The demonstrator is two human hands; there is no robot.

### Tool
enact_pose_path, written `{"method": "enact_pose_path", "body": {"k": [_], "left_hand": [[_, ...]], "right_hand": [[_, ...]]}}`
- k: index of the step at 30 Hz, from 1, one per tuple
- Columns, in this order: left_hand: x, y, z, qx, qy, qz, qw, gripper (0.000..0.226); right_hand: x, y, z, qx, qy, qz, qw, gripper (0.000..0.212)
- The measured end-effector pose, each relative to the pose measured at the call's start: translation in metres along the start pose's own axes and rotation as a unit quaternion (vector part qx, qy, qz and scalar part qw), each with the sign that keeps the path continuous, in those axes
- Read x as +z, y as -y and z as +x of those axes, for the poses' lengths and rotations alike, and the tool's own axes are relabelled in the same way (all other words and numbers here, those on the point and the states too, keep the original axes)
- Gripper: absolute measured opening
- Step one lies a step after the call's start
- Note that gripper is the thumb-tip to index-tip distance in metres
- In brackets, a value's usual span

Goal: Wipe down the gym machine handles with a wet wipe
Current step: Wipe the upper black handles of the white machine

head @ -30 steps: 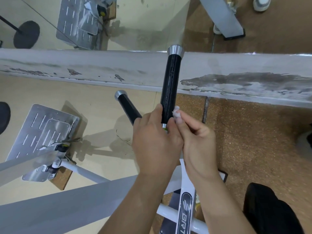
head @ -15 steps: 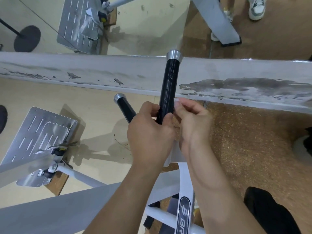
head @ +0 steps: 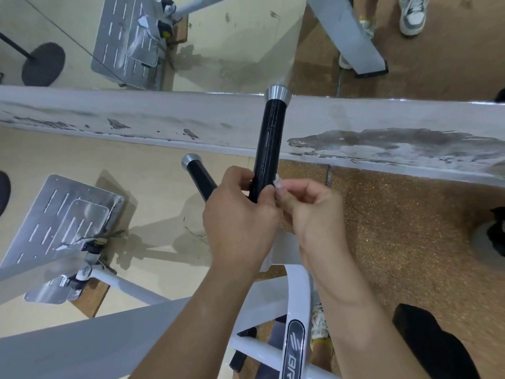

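A black machine handle (head: pixel 269 143) with a silver end cap rises in the middle of the head view. My left hand (head: pixel 240 222) grips its lower part. My right hand (head: pixel 311 214) sits just right of the handle and pinches a small white wet wipe (head: pixel 277 183) at its fingertips, against the handle's right side. A second, shorter black handle (head: pixel 200 177) with a silver cap stands to the left, partly behind my left hand.
A worn white machine beam (head: pixel 136 119) crosses the view behind the handles. Metal footplates (head: pixel 62 222) lie at lower left and top left (head: pixel 125 42). The white machine frame (head: pixel 296 310) runs below my arms. Another person's shoes (head: pixel 412 15) stand at top right.
Both hands slid up the handle a little, then back down slightly. My right hand's fingers have drawn off the handle to its right side, and the wipe's white tip shows again.
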State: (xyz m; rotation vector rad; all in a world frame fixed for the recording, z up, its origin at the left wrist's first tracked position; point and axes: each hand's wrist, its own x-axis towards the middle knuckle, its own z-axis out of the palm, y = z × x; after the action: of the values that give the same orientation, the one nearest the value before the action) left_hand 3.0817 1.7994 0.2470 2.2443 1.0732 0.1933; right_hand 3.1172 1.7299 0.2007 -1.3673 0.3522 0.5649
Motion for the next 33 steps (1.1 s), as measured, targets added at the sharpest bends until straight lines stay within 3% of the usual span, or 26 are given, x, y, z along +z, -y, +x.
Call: {"method": "enact_pose_path", "body": {"k": [2, 5, 7, 10, 16, 22, 25, 28, 31, 33], "left_hand": [[0.000, 0.000, 0.001, -0.001, 0.008, -0.006, 1.000, 0.018], [-0.001, -0.005, 0.006, 0.036, 0.045, 0.003, 0.998, 0.028], [0.002, -0.011, 0.012, 0.082, 0.062, 0.022, 0.994, 0.038], [0.009, -0.009, 0.018, 0.102, 0.047, 0.050, 0.992, 0.048], [0.015, -0.008, 0.020, 0.104, 0.033, 0.053, 0.993, 0.035], [0.012, -0.008, 0.021, 0.081, 0.020, -0.002, 0.997, 0.033], [0.013, -0.007, 0.023, 0.073, 0.019, -0.006, 0.997, 0.039], [0.013, -0.007, 0.021, 0.076, 0.025, -0.017, 0.997, 0.035], [0.011, -0.005, 0.022, 0.082, 0.030, -0.022, 0.996, 0.036], [0.012, -0.002, 0.025, 0.072, 0.034, -0.019, 0.997, 0.041]], "right_hand": [[0.004, 0.005, 0.012, -0.019, -0.027, 0.001, 0.999, 0.026], [0.018, 0.015, 0.030, -0.002, -0.051, 0.109, 0.993, 0.019], [0.013, 0.011, 0.026, 0.049, -0.004, 0.155, 0.987, 0.014], [0.000, 0.006, 0.016, 0.100, 0.077, 0.136, 0.983, 0.008], [0.021, 0.018, 0.051, 0.063, -0.025, 0.187, 0.980, 0.008], [0.004, 0.019, 0.038, 0.025, 0.007, 0.074, 0.997, 0.015], [0.016, 0.031, 0.057, -0.011, -0.031, 0.101, 0.994, 0.016], [0.015, 0.027, 0.059, 0.029, -0.007, 0.164, 0.986, 0.010], [0.002, 0.021, 0.050, 0.050, 0.060, 0.123, 0.989, 0.011], [0.003, 0.026, 0.059, 0.014, 0.040, 0.083, 0.996, 0.012]]}}
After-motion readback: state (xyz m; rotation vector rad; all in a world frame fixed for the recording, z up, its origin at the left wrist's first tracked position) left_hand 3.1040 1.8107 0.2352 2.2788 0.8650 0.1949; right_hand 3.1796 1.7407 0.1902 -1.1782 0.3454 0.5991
